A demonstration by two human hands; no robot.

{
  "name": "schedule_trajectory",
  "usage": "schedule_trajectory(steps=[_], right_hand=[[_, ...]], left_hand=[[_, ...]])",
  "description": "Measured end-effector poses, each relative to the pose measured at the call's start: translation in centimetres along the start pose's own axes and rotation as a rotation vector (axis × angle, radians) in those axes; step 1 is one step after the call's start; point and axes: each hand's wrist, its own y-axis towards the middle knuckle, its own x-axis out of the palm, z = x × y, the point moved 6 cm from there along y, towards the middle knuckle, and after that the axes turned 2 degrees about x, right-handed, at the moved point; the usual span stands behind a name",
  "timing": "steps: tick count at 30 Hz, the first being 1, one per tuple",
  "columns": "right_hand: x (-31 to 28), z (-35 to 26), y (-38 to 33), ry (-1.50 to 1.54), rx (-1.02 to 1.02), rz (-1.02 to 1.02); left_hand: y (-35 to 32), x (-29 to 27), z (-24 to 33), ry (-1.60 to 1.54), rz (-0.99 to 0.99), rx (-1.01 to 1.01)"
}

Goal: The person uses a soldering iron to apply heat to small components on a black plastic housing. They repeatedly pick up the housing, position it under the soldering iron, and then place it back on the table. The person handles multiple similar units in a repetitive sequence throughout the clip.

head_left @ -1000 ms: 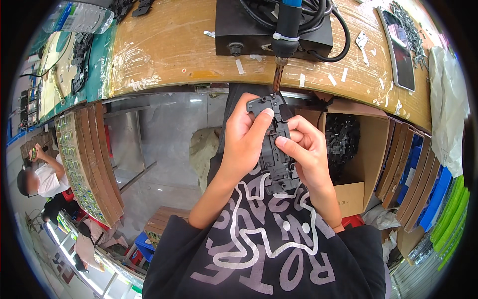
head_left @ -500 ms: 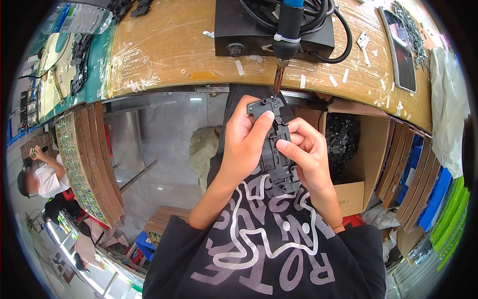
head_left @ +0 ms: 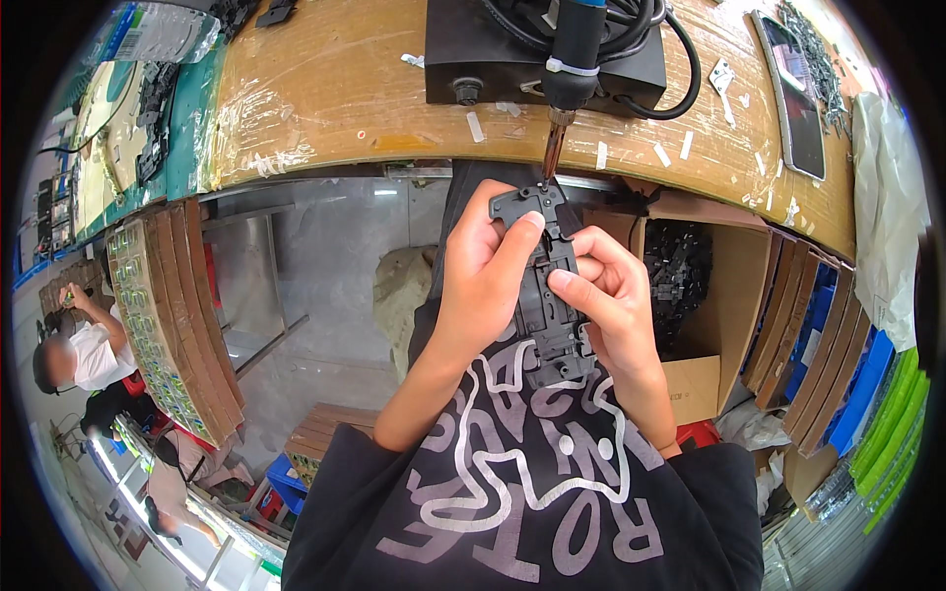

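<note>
Between my two hands is a long black plastic chassis (head_left: 552, 320), held over my lap with its far end at the table's edge. My left hand (head_left: 478, 281) grips the upper left side, thumb lying across the top face. Lower on the right side, my right hand (head_left: 617, 295) pinches the chassis between thumb and bent fingers. A tool with a black body (head_left: 574, 57), a blue top and a narrow metal tip points down from above. Its tip meets or nearly meets the chassis's far end, beside a small round hole; actual contact I cannot tell.
On the wrapped table (head_left: 315, 98) stands a black box (head_left: 493, 69) under coiled cable. A phone (head_left: 793, 98) lies to the right. Below, an open carton (head_left: 724, 295) holds black parts. Stacked trays (head_left: 177, 325) stand left, and other people (head_left: 94, 360) sit beyond.
The far end of the chassis has shifted slightly up toward the table, and both hands moved a little with it. Their grips look the same.
</note>
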Motion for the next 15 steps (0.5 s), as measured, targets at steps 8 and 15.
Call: schedule_trajectory(steps=[8, 15], right_hand=[[-0.39, 0.72, 0.42, 0.021, 0.010, 0.007], [-0.22, 0.34, 0.80, 0.037, -0.009, -0.024]], left_hand=[[0.23, -0.20, 0.05, 0.049, 0.008, 0.011], [0.54, -0.31, -0.01, 0.011, 0.016, 0.021]])
